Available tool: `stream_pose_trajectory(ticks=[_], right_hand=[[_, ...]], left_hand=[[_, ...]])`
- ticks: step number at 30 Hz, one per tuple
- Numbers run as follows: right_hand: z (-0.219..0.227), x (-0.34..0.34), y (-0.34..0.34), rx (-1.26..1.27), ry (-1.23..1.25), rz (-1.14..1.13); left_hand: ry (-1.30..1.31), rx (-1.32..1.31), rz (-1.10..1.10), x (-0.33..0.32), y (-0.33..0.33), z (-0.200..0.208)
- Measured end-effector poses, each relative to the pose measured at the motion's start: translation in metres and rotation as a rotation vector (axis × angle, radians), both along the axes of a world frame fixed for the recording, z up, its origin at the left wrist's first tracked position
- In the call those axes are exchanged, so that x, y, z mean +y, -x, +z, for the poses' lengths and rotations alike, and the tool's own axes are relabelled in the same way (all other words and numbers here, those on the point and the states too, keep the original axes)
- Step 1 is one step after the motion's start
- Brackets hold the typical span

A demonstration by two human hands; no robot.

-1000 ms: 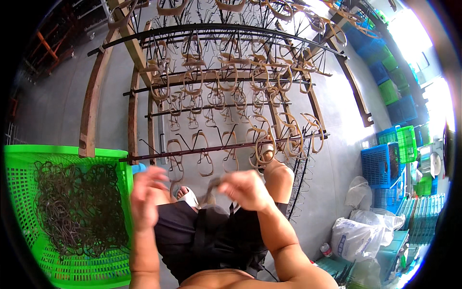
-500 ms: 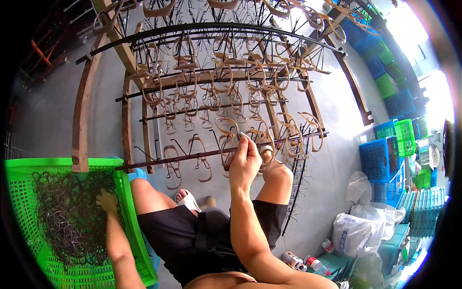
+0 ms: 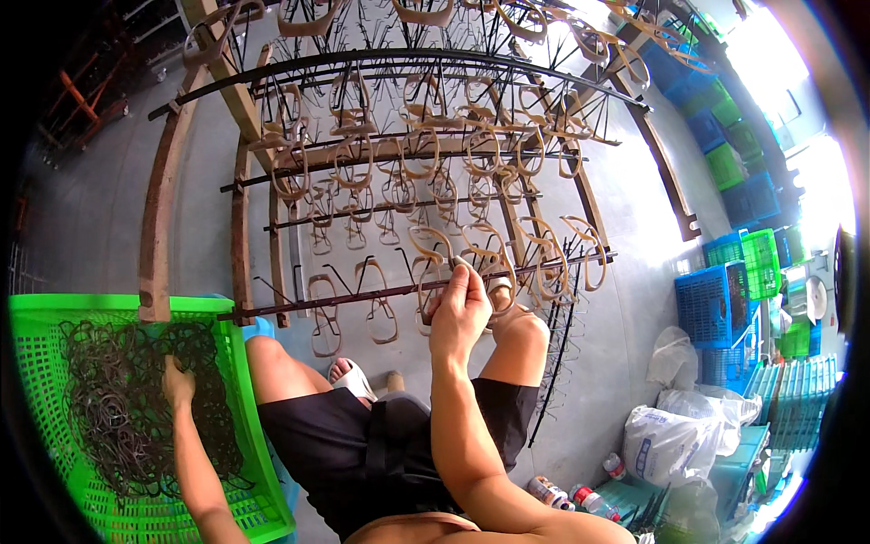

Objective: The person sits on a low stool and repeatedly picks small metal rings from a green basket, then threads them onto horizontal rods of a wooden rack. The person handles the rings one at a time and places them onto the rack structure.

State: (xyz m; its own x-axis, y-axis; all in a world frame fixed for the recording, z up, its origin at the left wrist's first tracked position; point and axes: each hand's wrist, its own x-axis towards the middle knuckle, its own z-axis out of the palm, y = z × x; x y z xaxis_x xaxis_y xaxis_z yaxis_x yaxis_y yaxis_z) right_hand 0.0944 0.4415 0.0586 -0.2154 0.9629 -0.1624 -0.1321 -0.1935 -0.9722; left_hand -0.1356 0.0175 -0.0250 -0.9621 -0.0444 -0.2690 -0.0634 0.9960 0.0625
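Observation:
My right hand (image 3: 459, 313) is closed, thumb and fingers pinched near the bridge of a tan eyeglass frame (image 3: 430, 238) at the near dark rod (image 3: 362, 296). A small pale bit shows at its fingertips. Several similar frames hang along the same rod, including one brown frame (image 3: 381, 315) to the left. My left hand (image 3: 178, 384) reaches into a bright green plastic basket (image 3: 152, 306). Its fingers are drawn together against a tangled heap of thin dark loops (image 3: 113, 408), whose kind I cannot make out. What they grip is partly hidden.
A wooden rack (image 3: 159, 208) ahead carries more rods of hanging frames. Blue crates (image 3: 709, 308), green crates (image 3: 761, 258) and a white plastic bag (image 3: 666, 444) stand at right. Bottles (image 3: 594, 500) lie near the lower right. My knees are under the near rod.
My left hand has shifted slightly left within the basket, its fingers now closer together. My right hand keeps its pinch at nearly the same spot.

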Motion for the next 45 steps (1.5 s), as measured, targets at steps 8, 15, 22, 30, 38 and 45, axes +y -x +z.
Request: stream_pose_trajectory(ticks=[8,15,22,30,38,45], right_hand=[[-0.005,-0.008,-0.005,0.181,0.078,-0.026],[-0.009,-0.017,0.002,0.224,0.058,-0.055],[-0.001,-0.018,0.005,0.205,0.085,-0.028],[0.0,-0.019,0.012,0.135,0.028,-0.135],[0.002,-0.015,0.004,0.128,0.046,-0.002],[-0.008,-0.028,0.005,-0.117,-0.262,0.11]], left_hand=[[-0.542,0.353,0.011,0.003,-0.035,0.026],[0.209,0.354,-0.089,0.006,-0.071,0.035],[-0.986,0.058,0.438,0.006,-0.089,0.03],[-1.683,0.142,0.611,-0.017,-0.081,0.023],[-0.572,0.468,-0.081,-0.016,-0.087,-0.003],[-0.428,0.345,0.051,-0.011,-0.086,-0.008]])
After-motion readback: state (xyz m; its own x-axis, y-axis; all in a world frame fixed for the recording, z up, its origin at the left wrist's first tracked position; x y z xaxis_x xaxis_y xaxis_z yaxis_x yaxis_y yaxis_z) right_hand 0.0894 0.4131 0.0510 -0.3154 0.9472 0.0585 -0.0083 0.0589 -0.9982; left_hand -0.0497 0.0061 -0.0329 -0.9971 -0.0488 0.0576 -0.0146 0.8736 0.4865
